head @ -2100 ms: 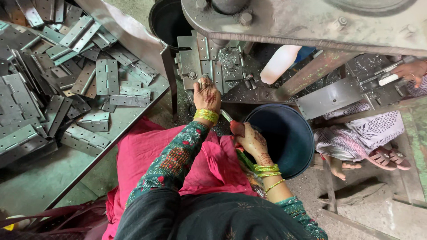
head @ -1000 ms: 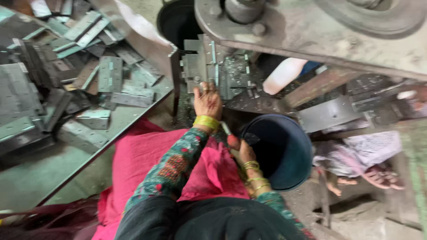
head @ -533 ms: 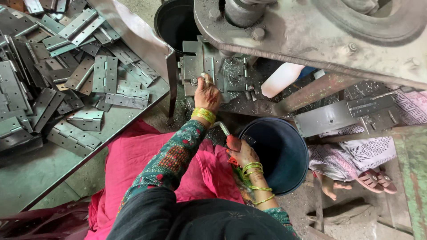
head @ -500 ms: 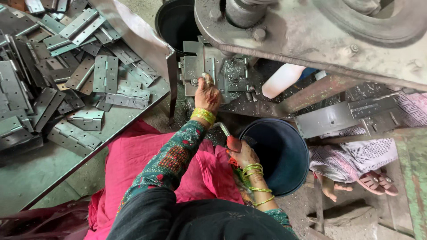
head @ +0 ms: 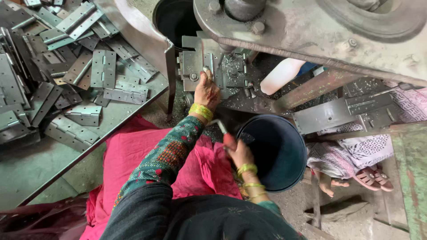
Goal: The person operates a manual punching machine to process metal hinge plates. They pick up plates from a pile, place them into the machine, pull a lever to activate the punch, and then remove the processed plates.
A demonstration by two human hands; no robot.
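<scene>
My left hand [head: 207,91] reaches forward and presses a metal hinge piece [head: 205,71] onto the die block [head: 222,73] of a grey press machine [head: 311,31]. My right hand [head: 238,151] is pulled back near my lap, closed around a small tool with a red handle and a thin metal shaft [head: 220,126] that points up toward the die. The right hand hovers at the rim of a dark blue bucket [head: 275,151]. Both wrists wear yellow bangles.
A metal tray table [head: 111,120] on the left holds several flat grey hinges [head: 103,69]. A black bucket [head: 175,20] stands behind the die. Another person's feet in pink sandals [head: 369,178] and patterned clothing are at the right. Pink cloth [head: 133,151] covers my lap.
My left hand has stayed on the piece at the die. The right hand with the red-handled tool has drawn slightly back and down toward my lap; the camera view has shifted a little.
</scene>
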